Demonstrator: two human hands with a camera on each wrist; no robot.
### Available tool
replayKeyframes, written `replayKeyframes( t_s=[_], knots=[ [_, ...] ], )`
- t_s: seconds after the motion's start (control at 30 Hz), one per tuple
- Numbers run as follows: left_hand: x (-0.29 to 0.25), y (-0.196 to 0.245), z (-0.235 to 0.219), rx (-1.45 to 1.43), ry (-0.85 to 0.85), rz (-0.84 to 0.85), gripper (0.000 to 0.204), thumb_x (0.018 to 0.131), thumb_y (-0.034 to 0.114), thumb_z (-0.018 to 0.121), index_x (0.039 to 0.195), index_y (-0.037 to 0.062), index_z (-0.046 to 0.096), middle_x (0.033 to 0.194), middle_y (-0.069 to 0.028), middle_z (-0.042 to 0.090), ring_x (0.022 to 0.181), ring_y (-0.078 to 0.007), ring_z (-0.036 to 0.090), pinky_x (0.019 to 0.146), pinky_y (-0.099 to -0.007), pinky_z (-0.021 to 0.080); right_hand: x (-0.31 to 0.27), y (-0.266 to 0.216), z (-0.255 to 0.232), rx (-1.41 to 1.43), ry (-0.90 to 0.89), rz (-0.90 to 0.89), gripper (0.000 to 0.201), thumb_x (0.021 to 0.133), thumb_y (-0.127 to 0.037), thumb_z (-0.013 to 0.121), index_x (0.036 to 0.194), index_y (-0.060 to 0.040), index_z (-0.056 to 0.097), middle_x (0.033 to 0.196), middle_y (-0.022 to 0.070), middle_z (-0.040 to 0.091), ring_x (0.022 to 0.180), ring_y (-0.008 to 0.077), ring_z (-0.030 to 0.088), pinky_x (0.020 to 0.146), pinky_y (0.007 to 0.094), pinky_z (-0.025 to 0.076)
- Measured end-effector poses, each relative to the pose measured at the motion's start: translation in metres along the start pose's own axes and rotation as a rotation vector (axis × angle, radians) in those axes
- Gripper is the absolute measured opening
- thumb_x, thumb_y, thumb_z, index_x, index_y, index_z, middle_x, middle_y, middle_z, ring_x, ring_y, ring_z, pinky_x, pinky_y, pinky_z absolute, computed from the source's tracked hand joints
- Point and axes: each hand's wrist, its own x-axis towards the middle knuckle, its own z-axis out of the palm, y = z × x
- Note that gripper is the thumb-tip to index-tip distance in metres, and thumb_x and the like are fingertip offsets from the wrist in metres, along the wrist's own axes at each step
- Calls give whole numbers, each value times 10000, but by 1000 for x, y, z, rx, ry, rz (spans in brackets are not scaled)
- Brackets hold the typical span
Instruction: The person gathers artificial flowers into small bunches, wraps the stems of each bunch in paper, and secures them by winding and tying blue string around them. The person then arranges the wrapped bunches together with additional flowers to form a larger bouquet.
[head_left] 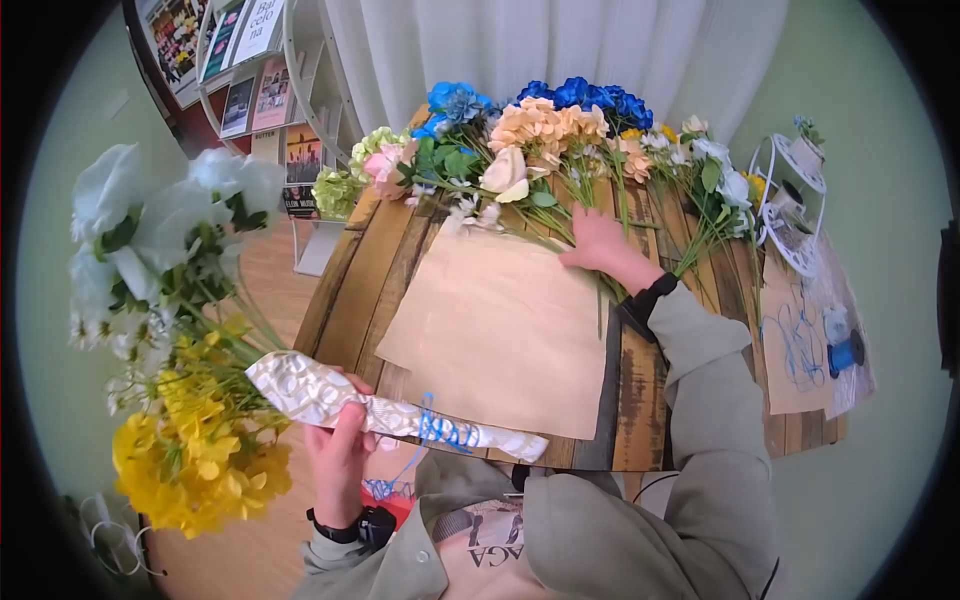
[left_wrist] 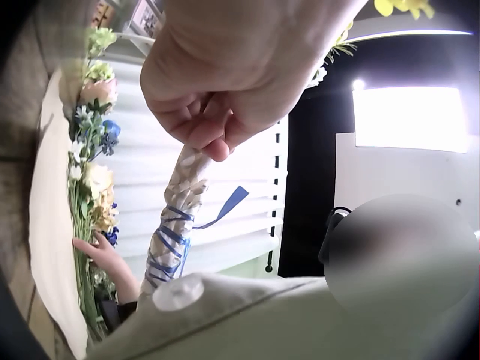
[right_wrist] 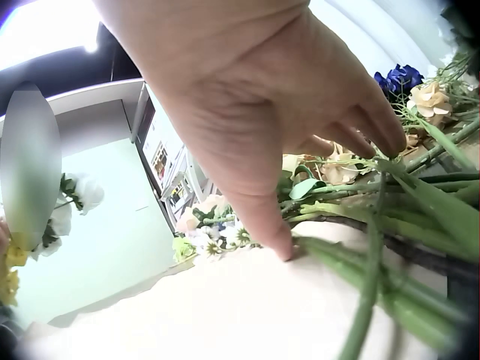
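Note:
My left hand (head_left: 340,455) grips a bouquet by its patterned white-and-gold wrapping (head_left: 300,385), out past the table's left front edge. Blue ribbon (head_left: 445,430) criss-crosses the lower end of the wrapping, with a loose tail showing in the left wrist view. White flowers (head_left: 150,235) and yellow flowers (head_left: 195,455) spread from its top. On the table, my right hand (head_left: 605,245) reaches across green stems (right_wrist: 367,277) beside a beige paper sheet (head_left: 500,330). In the right wrist view its thumb is at the paper's edge and its fingers extend over the stems.
Loose blue flowers (head_left: 585,95), peach flowers (head_left: 545,125) and a pale rose (head_left: 505,175) lie along the wooden table's back. At the right stand a white rack (head_left: 800,240) and a blue ribbon spool (head_left: 846,355). A magazine shelf (head_left: 290,130) stands behind, left.

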Motion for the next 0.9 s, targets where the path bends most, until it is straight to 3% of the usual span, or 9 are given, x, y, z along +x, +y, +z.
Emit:
replayKeyframes(
  t_s=[0.13, 0.2, 0.23, 0.33, 0.43, 0.47, 0.63, 0.73, 0.9],
  knots=[
    [-1, 6, -28, 105, 78, 89, 454, 866, 79, 578, 1275, 7, 396, 1018, -107, 538, 549, -53, 467, 416, -162, 349, -1, -7, -10, -30, -30, 7, 759, 631, -333, 741, 1243, 7, 447, 1222, 190, 507, 1100, 332, 508, 917, 472, 410],
    [0, 5, -41, 102, 75, 92, 456, 866, 77, 576, 1278, 4, 393, 1019, -109, 538, 550, -53, 469, 411, -159, 346, -2, -17, -9, -243, 4, -40, 546, 668, -240, 687, 1143, -23, 527, 1138, 159, 575, 1049, 301, 538, 880, 432, 428],
    [0, 5, -44, 107, 81, 102, 458, 867, 75, 575, 1280, 0, 390, 1020, -111, 539, 550, -53, 472, 406, -157, 344, 2, -17, -5, -246, 3, -34, 546, 668, -240, 687, 1143, -23, 527, 1138, 159, 575, 1049, 301, 538, 880, 432, 428],
    [-2, 8, -49, 101, 103, 72, 450, 865, 73, 573, 1270, -3, 393, 1004, -106, 542, 551, -53, 474, 405, -157, 346, 20, -16, 11, -316, 44, 2, 318, 719, -178, 601, 1022, -86, 637, 937, 67, 681, 1009, 269, 584, 822, 402, 450],
    [-4, 10, -58, 104, 93, 43, 448, 857, 79, 582, 1259, 1, 399, 992, -102, 545, 554, -52, 478, 401, -158, 346, 34, -5, 1, -170, -98, 41, 296, 677, -249, 631, 891, -48, 672, 894, 119, 675, 874, 301, 637, 756, 395, 483],
    [-4, 10, -60, 116, 75, 21, 449, 853, 85, 590, 1253, 3, 403, 984, -100, 546, 555, -52, 480, 398, -160, 346, 37, -1, 2, -162, -36, 14, 300, 682, -284, 624, 843, -39, 691, 869, 145, 676, 838, 305, 653, 706, 401, 503],
    [-5, 16, -59, 160, 68, -77, 448, 843, 93, 606, 1239, 8, 416, 972, -97, 558, 561, -52, 486, 397, -160, 348, 34, 1, 0, -213, -9, 3, 254, 725, -254, 597, 859, -63, 701, 888, 124, 682, 854, 294, 653, 718, 402, 506],
    [-2, 16, -56, 152, 41, -90, 441, 841, 93, 607, 1233, 8, 423, 971, -97, 566, 553, -53, 484, 397, -162, 346, 38, 6, -7, -135, 73, -5, 294, 736, -297, 594, 864, -49, 688, 888, 147, 674, 852, 312, 646, 722, 416, 503],
    [3, 18, -45, 200, 35, -95, 428, 843, 92, 602, 1224, 5, 427, 970, -96, 576, 529, -53, 473, 399, -167, 344, 49, 30, -17, 234, 360, 96, 397, 760, -367, 580, 892, 5, 622, 886, 210, 647, 853, 377, 620, 750, 468, 484]
  ],
)
